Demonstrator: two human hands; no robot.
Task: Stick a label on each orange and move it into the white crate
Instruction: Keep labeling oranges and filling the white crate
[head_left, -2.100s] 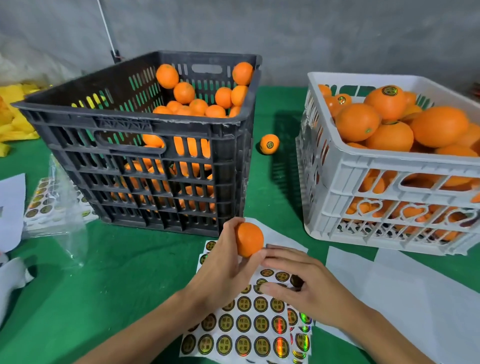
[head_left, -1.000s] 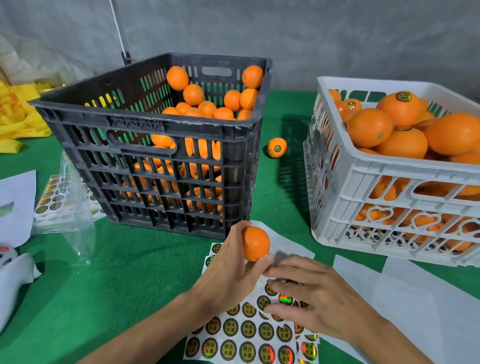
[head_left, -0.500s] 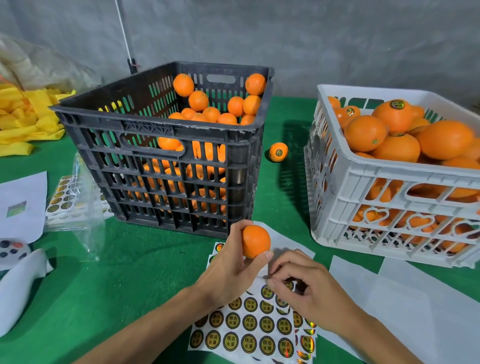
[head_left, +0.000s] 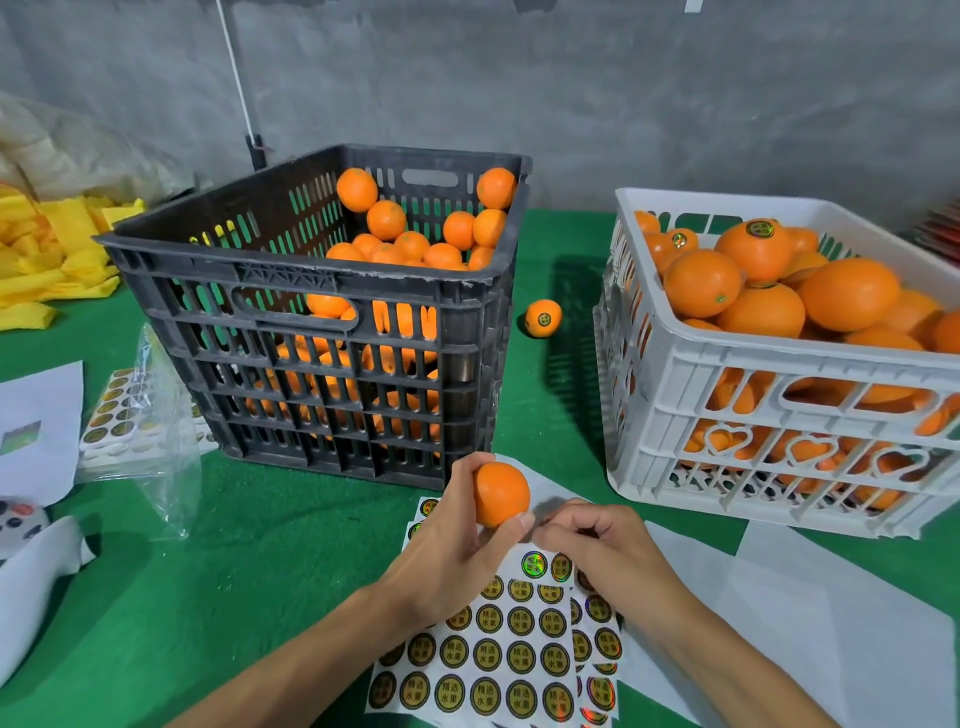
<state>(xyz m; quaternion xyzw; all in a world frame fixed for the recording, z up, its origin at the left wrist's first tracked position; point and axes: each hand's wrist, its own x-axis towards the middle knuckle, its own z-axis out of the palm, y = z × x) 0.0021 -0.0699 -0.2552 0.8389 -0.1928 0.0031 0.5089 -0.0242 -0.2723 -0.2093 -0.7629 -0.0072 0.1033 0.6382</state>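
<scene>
My left hand (head_left: 452, 551) grips a small orange (head_left: 500, 493), held up over the label sheet (head_left: 493, 660) at the table's near edge. My right hand (head_left: 602, 545) hovers just right of the orange with fingers curled. Its thumb and forefinger are pinched together on a label that the fingers mostly hide. The sheet carries rows of round gold-and-black labels. The black crate (head_left: 332, 291) behind my hands holds several unlabelled oranges. The white crate (head_left: 727, 358) at the right is piled with larger oranges, some with labels.
A single labelled orange (head_left: 543, 318) lies on the green cloth between the two crates. White backing papers (head_left: 779, 623) lie at the right front. More label sheets in a clear bag (head_left: 140, 415) sit left of the black crate, and yellow foam nets (head_left: 47, 260) lie at the far left.
My right hand has lifted off the label sheet with its fingertips pinched and come up beside the orange. My left hand has kept the orange in place. The camera has tilted up slightly.
</scene>
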